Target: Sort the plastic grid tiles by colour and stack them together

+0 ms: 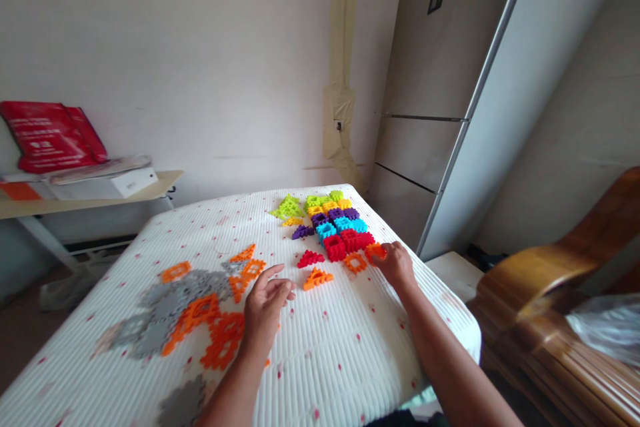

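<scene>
My right hand (397, 265) is at the near right end of the sorted rows, its fingers closed on an orange square interlocking piece (375, 253). Left of that lies another orange square piece (355, 262). My left hand (270, 297) hovers over the cover with curled, parted fingers and nothing in them. Close to it are an orange triangular piece (318, 278) and a red triangular piece (311, 258). Beyond stand rows of red (345, 243), light blue (343, 226), purple (335, 215), yellow (330, 207) and green (323, 200) pieces.
Loose grey pieces (165, 307) and orange pieces (225, 340) spread across the left of the white quilted cover (330, 360). A fridge (430, 80) and a wooden chair (565, 267) stand to the right. A side table (160, 185) at left carries a red bag (50, 137).
</scene>
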Demonstrator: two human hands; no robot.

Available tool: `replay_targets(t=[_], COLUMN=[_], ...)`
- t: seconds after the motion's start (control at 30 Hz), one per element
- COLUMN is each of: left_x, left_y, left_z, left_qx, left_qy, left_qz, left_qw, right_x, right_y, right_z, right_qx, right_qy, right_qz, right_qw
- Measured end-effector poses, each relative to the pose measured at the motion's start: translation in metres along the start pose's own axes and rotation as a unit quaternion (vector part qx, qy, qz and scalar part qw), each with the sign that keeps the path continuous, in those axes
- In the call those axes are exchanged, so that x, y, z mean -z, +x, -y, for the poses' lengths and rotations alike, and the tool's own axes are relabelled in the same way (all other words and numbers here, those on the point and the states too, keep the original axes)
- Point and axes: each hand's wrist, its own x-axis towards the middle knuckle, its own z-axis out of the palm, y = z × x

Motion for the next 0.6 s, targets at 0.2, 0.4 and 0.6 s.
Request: replay_targets(t=[0.2,0.4,0.6], left_x=[-0.004,0.002,0.08], left_y=[-0.004,-0.001,0.011], left_z=[-0.006,-0.015,-0.046], left_qx=[-0.002,-0.042,-0.098], left_qy=[-0.003,0.055,0.419], left_qz=[-0.016,-0.017,-0.122], left_qw=[1.0,0.997,0.895], right_x=[-0.005,-0.011,-0.006], right_y=[-0.003,-0.002,-0.003], right_z=[-0.003,-0.01,-0.007], right_qx=[0.021,0.067,0.174], right_qy=[-0.006,0.011,0.066], right_qz=[-0.012,-0.131,-0.234], right_qw=[1.0,0.989,0.954])
